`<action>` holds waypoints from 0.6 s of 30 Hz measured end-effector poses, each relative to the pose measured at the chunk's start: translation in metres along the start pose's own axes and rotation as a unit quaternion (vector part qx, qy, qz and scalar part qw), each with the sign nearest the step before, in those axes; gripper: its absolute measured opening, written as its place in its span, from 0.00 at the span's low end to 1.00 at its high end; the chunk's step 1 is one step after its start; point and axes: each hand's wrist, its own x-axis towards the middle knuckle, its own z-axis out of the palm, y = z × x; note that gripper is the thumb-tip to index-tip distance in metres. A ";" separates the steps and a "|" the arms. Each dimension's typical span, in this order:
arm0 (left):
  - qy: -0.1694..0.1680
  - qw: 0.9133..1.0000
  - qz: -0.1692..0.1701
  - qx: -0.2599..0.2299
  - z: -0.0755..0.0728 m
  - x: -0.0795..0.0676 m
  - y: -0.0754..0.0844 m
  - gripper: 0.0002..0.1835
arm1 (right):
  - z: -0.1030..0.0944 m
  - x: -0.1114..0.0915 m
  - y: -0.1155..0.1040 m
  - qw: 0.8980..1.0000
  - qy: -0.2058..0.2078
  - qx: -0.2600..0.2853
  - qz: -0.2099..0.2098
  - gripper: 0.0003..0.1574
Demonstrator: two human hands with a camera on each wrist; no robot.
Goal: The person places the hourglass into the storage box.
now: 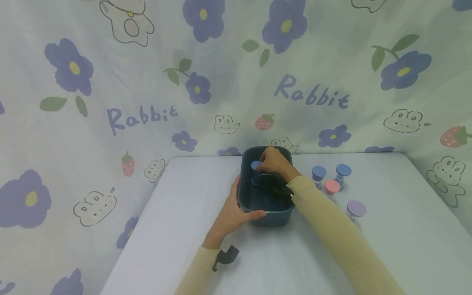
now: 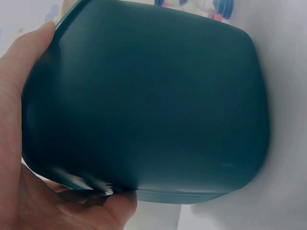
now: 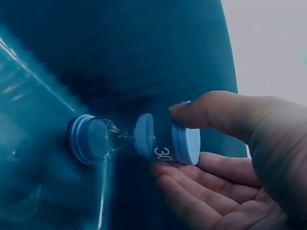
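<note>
A dark teal plastic bin [image 1: 271, 220] stands near the table's back edge. My left hand [image 1: 233, 214] grips its near left corner, thumb along the front rim and fingers against the left side. In the left wrist view the bin's outer wall [image 2: 153, 96] fills most of the picture. My right hand [image 1: 274, 160] reaches inside over the right rim. Its thumb and fingers pinch the upper cap of a blue-capped hourglass [image 3: 189, 143] marked 30. The hourglass's lower cap is close to the bin's floor, and blue sand shows in its glass.
Right of the bin, beyond my right forearm, stand two blue-capped hourglasses [image 1: 318, 172] [image 1: 343, 170], one with a pink cap [image 1: 332, 187] and one with a purple cap [image 1: 356, 208]. A patterned curtain [image 1: 236, 82] hangs behind the white table [image 1: 177, 213].
</note>
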 end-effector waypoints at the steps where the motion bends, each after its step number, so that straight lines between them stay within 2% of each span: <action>1: 0.000 1.000 0.000 0.000 0.000 0.000 0.000 0.72 | 0.000 0.000 0.000 1.000 -0.001 0.001 -0.002 0.25; 13: 0.000 1.000 0.004 0.004 0.002 0.001 -0.003 0.71 | 0.000 -0.003 -0.001 1.000 -0.008 0.010 -0.010 0.19; 18: 0.002 1.000 0.003 -0.001 0.002 0.001 -0.004 0.71 | -0.001 -0.005 -0.002 1.000 -0.013 0.006 -0.002 0.29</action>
